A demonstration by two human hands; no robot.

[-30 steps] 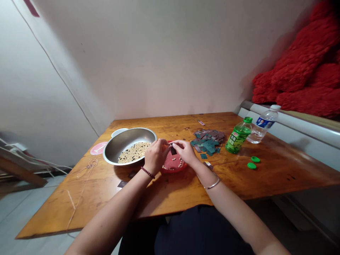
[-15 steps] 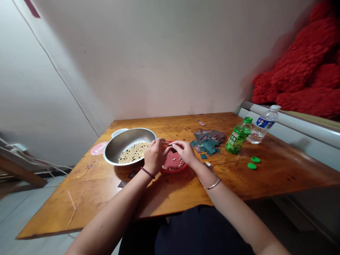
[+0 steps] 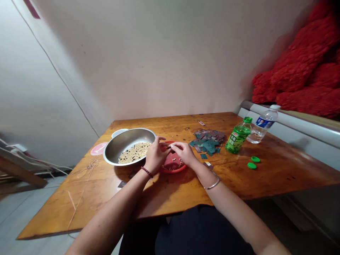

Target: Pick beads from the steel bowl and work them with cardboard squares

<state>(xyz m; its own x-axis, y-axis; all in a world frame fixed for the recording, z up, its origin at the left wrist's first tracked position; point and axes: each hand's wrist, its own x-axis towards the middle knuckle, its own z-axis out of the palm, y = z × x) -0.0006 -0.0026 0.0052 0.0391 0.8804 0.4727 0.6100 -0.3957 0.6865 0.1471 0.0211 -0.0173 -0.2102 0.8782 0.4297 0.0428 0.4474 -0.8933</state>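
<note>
My left hand (image 3: 156, 155) and my right hand (image 3: 186, 152) meet above a red plastic basket (image 3: 174, 172), their fingertips pinched together. Between them is a small dark piece (image 3: 170, 148), mostly covered by the fingers; its exact kind does not show. The basket has a reddish lining (image 3: 170, 161) with several small pale beads (image 3: 174, 159) lying on it. To the left of my left hand, a steel basin (image 3: 111, 150) holds many pale and dark bead-like grains (image 3: 134, 153).
Dark green and brown flat pieces (image 3: 208, 141) lie heaped on the wooden table (image 3: 212, 198). Beyond them stand a green bottle (image 3: 237, 138) and a clear bottle (image 3: 261, 127). Two green caps (image 3: 251, 165) lie nearby; loose string (image 3: 79, 193) trails at left.
The dark piece has dropped slightly and is more hidden by my fingers. My left forefinger has lifted a little, while both hands stay together over the basket.
</note>
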